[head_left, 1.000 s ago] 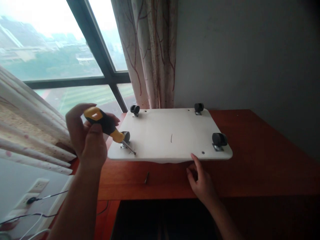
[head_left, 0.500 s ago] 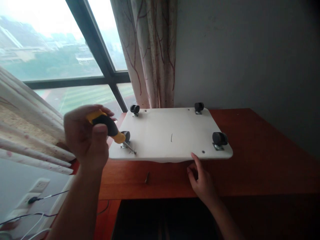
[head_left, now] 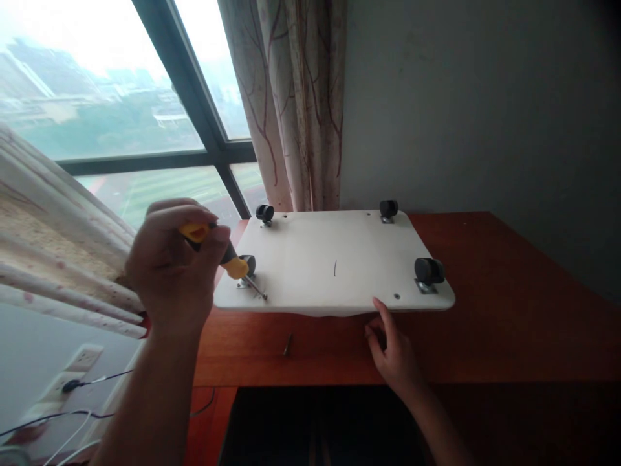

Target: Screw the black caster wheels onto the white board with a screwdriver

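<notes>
My left hand (head_left: 177,265) is closed round the yellow and black handle of a screwdriver (head_left: 237,266). The shaft slants down to the right, and its tip meets a screw (head_left: 264,297) at the near left corner of a white board (head_left: 320,239). My right hand (head_left: 395,349) is at the board's near edge, index finger on the rim and the other fingers curled below it. Black casters stand at the board's corners, one (head_left: 429,270) at the near right and one (head_left: 249,264) partly behind the screwdriver. A loose screw (head_left: 288,344) lies in front of the board.
The board rests on a reddish-brown wooden table (head_left: 504,291). Behind are a patterned curtain (head_left: 301,103) and a grey wall (head_left: 460,103). To the left are a window (head_left: 116,129), another curtain (head_left: 63,239) and a wall socket with cables (head_left: 72,382).
My left hand has turned about the screwdriver handle, its fingers now higher over the grip. The screwdriver tip stays on the screw. My right hand stays at the board's edge.
</notes>
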Demonstrator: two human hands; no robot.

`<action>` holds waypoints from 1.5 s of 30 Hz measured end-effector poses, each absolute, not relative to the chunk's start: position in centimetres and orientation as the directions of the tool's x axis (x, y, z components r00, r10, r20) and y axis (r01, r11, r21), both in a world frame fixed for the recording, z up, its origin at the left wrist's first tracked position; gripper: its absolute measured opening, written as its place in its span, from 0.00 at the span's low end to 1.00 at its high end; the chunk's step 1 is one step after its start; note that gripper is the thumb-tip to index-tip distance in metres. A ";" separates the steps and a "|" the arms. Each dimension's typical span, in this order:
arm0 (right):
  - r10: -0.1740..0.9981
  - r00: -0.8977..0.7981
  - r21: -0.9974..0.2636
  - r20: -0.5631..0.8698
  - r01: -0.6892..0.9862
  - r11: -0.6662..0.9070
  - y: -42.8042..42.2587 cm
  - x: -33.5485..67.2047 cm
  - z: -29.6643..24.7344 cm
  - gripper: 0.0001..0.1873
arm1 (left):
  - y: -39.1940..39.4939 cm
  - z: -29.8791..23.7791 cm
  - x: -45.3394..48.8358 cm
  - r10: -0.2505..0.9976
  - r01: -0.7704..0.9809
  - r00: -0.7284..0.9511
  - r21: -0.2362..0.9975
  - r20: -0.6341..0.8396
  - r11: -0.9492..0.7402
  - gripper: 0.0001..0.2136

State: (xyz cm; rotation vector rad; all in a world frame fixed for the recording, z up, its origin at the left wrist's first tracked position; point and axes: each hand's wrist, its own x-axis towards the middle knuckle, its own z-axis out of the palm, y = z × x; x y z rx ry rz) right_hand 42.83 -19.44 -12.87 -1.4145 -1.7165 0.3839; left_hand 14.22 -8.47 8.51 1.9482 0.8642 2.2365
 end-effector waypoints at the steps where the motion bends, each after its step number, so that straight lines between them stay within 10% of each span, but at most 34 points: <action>1: 0.913 0.006 -0.699 0.409 0.645 0.309 -19.5 42.8 -12.8 0.30 | -8.4 8.5 14.2 0.386 0.337 -0.197 0.432 0.901 -0.837 0.14; 7: 0.923 0.013 -0.713 0.385 0.640 0.288 -19.6 42.7 -12.6 0.30 | -8.7 8.2 15.3 0.424 0.157 -0.157 0.446 0.892 -0.881 0.13; 45: 0.921 0.014 -0.705 0.390 0.648 0.288 -19.5 42.7 -12.9 0.30 | -8.9 7.2 13.8 0.390 0.355 -0.204 0.439 0.898 -0.825 0.19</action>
